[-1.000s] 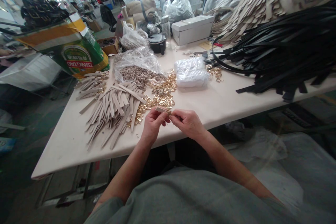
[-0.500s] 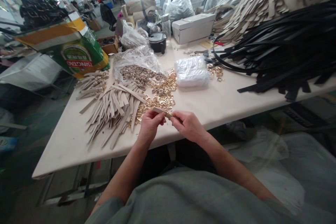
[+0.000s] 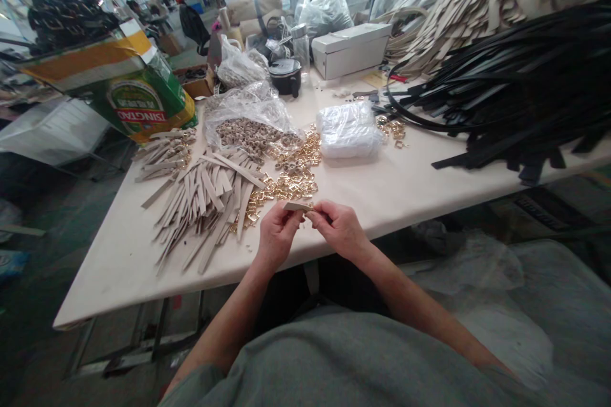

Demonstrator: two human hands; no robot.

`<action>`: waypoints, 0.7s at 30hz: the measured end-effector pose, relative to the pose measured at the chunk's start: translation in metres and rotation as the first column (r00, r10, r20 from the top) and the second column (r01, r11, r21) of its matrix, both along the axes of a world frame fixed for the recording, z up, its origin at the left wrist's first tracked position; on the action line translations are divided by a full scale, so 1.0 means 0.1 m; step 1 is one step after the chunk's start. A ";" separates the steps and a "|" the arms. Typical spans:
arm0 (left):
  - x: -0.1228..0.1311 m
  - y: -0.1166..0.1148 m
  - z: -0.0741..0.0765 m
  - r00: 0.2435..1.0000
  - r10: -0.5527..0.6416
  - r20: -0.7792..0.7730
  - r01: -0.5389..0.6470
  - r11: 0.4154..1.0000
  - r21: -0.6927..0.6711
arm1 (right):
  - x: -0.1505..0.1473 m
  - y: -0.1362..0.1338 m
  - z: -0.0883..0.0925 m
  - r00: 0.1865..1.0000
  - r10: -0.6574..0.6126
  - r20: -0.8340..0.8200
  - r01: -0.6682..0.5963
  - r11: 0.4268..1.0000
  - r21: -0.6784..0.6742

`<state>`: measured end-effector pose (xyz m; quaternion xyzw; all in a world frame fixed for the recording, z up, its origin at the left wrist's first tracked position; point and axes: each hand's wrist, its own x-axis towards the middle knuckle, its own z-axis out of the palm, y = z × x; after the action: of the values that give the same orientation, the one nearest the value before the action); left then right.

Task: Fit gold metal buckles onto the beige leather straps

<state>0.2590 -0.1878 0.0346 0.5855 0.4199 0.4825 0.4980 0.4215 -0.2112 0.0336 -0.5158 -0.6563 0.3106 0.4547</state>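
Observation:
Close to the table's front edge, my left hand [image 3: 278, 233] pinches a short beige strap [image 3: 294, 206]. My right hand [image 3: 341, 227] is closed on the strap's other end, where a small gold glint like a buckle shows between the fingertips; most of it is hidden. Just beyond my hands lies a pile of gold buckles [image 3: 291, 186]. Left of them is a heap of loose beige straps [image 3: 205, 194]. Small beige loops [image 3: 243, 133] spill from a clear plastic bag [image 3: 260, 102] behind the buckles.
A plastic-wrapped white bundle [image 3: 348, 130] sits right of the buckles. Black straps [image 3: 515, 82] hang over the table's right side, with long beige straps [image 3: 472, 6] behind. At the back stand a white box [image 3: 351, 51] and a black pot [image 3: 285, 78]. A green carton [image 3: 138, 95] stands at left.
My hands have drawn slightly together around the strap, and its free end has tilted flatter. The left hand has shifted a little right. The view has turned slightly.

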 end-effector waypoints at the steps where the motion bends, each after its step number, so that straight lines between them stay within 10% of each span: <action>1: -0.02 -0.02 0.00 0.999 -0.037 0.008 0.037 0.999 -0.019 | 0.02 0.00 0.01 1.000 0.002 -0.005 -0.002 1.000 -0.001; 8: -0.09 -0.05 -0.06 0.924 -0.107 0.366 0.229 0.923 -0.308 | 0.09 -0.02 0.07 0.995 0.092 -0.046 -0.095 0.994 -0.054; 16: -0.18 0.04 0.07 0.934 -0.330 0.134 0.356 0.883 -0.305 | 0.15 -0.03 0.14 0.962 0.270 -0.029 -0.271 0.959 -0.079; 21: -0.20 0.10 0.06 0.967 -0.220 0.128 0.249 0.920 -0.302 | 0.22 0.07 0.09 0.949 0.314 0.039 -0.309 0.946 -0.096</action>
<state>0.2390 -0.1776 0.0404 0.5219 0.3952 0.3723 0.6579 0.4438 -0.2039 0.0425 -0.4334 -0.7271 0.3934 0.3587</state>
